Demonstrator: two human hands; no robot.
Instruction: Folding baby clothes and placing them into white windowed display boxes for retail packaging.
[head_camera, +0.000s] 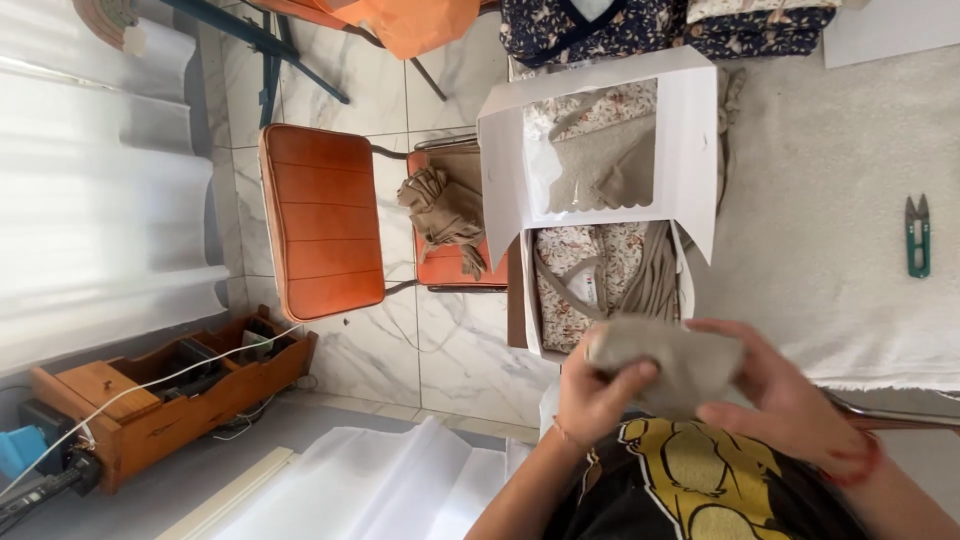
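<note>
Left hand (598, 392): grip closed on the left end of the folded beige cloth (668, 358).
Right hand (780, 395): grip closed on its right end.
Cloth place: near the chest, just before the open white box (690, 150).
Tabletop (830, 150): green snips (917, 236) lie well apart.

you wear: black shirt (700, 480) with yellow print | red bangle (850, 465) on your right wrist | thin band on left wrist

Bright daylight from left; curtain (90, 190) overexposed, detail lost. Soft shadows under chair (320, 220) on glossy floor (460, 340). Hands slightly motion-blurred. Frame rotated sideways, mild wide-angle stretch at edges. Centre sharp.
</note>
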